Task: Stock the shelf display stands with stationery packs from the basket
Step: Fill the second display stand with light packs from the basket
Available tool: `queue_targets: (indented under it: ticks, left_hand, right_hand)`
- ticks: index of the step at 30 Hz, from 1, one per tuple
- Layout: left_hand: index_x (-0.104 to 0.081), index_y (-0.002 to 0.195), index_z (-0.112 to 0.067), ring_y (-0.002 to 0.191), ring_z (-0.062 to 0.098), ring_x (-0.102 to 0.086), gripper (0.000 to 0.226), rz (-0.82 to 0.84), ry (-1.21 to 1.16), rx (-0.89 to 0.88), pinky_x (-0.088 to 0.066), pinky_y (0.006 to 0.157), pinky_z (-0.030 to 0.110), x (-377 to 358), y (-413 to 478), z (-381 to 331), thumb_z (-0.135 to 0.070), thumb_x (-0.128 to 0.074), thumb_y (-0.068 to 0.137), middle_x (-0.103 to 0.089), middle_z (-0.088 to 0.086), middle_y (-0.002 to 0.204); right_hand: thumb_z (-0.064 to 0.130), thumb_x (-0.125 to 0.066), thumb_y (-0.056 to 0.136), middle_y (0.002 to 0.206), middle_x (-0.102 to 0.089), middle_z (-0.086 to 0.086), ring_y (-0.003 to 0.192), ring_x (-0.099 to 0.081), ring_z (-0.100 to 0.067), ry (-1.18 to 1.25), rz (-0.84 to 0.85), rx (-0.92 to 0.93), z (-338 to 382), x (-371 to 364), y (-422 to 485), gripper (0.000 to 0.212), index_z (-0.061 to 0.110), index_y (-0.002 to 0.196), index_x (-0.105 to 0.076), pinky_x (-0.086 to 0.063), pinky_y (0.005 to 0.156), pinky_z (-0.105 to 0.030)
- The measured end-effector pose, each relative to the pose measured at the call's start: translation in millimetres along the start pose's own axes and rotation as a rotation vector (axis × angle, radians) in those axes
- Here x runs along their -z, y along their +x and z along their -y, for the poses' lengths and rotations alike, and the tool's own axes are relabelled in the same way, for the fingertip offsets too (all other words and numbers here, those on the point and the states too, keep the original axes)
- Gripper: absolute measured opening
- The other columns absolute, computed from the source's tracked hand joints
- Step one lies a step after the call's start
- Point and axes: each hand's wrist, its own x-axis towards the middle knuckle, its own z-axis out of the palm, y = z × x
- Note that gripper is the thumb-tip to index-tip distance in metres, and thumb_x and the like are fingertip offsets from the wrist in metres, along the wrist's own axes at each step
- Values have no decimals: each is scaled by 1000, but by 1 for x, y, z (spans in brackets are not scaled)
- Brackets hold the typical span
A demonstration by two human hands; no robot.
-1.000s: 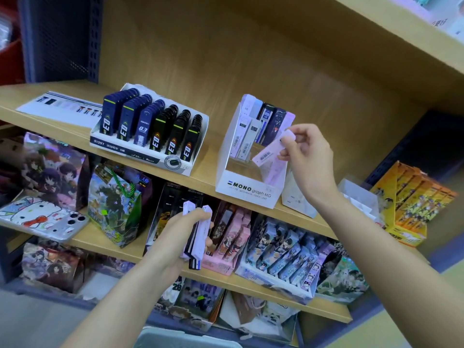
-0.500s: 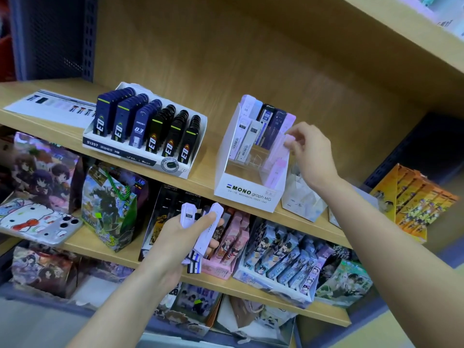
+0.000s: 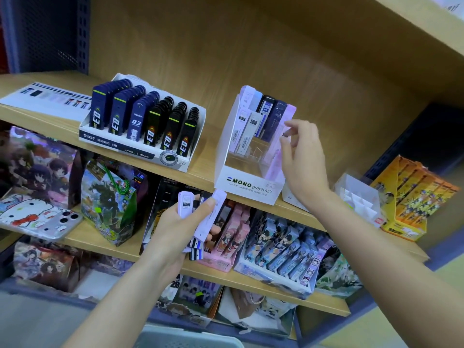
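Left hand [image 3: 175,228] grips fanned spare packs [image 3: 209,217], thumb pushing one up, likely ready for picking. Right hand [image 3: 303,159], at 3 o'clock of the stand [image 3: 247,185], fingertips by the lilac pack [image 3: 275,160] in its right-hand slot. Whether it pinches the pack, cannot tell.

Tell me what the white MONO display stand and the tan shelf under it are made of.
The white MONO display stand looks like thin printed cardboard, matte, with folded edges. The tan shelf board looks like wood-grain laminate or veneer, smooth, faintly streaked; I cannot tell which.
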Motion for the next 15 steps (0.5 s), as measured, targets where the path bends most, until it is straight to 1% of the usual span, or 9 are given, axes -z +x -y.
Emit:
queue_targets:
  ticks: [2,4,5,7,9,10,12,13,15]
  left_hand:
    - [-66,96,-15,57,17,-56,23,-1,-2,3,-47,58,28,0,-1,-1,-36,-63,86,-67,4,60]
    - [-66,96,-16,56,16,-57,24,2,3,-3,-46,62,29,-1,-2,-1,-37,-62,86,-67,3,60]
    - [-66,96,-15,56,15,-58,25,4,7,-10,-46,64,30,-1,-2,-1,-37,-63,85,-67,2,60]
    - [-65,98,-14,54,11,-60,29,15,17,-34,-47,65,31,-2,-3,-1,-38,-64,81,-67,0,59]
    - [-65,97,-14,52,8,-61,32,30,27,-61,-49,60,27,-4,-5,-2,-38,-65,76,-67,-3,58]
    - [-64,96,-13,50,8,-61,31,34,26,-69,-49,54,24,-4,-6,-3,-37,-64,77,-66,-4,57]
    - [-64,96,-11,47,8,-58,33,35,33,-68,-46,47,20,-4,-8,-4,-39,-61,80,-65,-2,56]
    - [-63,99,-11,46,9,-56,38,37,44,-61,-45,47,20,-4,-8,-4,-43,-60,79,-64,0,56]
    - [-61,103,-12,45,10,-51,48,48,51,-40,-42,44,20,-2,-9,-4,-49,-59,73,-62,2,55]
  right_hand:
    - [17,-44,99,98,-53,10,78,-50,5,93,137,14,16,0,-20,15,21,109,-55,-39,70,-12]
    - [23,-44,99,90,-58,12,74,-53,5,159,326,-1,31,-1,-39,13,22,100,-57,-40,66,-8]
    - [26,-43,100,88,-60,11,70,-56,2,189,418,-36,37,-2,-47,14,23,98,-56,-42,63,-9]
    - [33,-43,99,80,-63,7,59,-59,-4,272,596,-153,47,-5,-59,16,25,95,-56,-49,59,-16]
    - [33,-47,98,68,-63,3,54,-60,-9,411,724,-267,53,-7,-66,17,23,89,-57,-52,57,-21]
    - [31,-49,97,66,-63,2,54,-60,-12,478,746,-306,54,-8,-67,16,22,88,-58,-52,57,-23]
    - [28,-53,96,71,-65,-4,57,-60,-16,560,728,-366,53,-7,-66,15,19,86,-59,-53,59,-26]
    - [27,-54,95,73,-66,-6,58,-61,-17,590,698,-388,51,-6,-65,14,18,85,-59,-54,61,-27]
    - [22,-56,94,68,-64,-2,57,-61,-14,663,612,-410,48,-5,-62,12,17,84,-58,-55,60,-25]
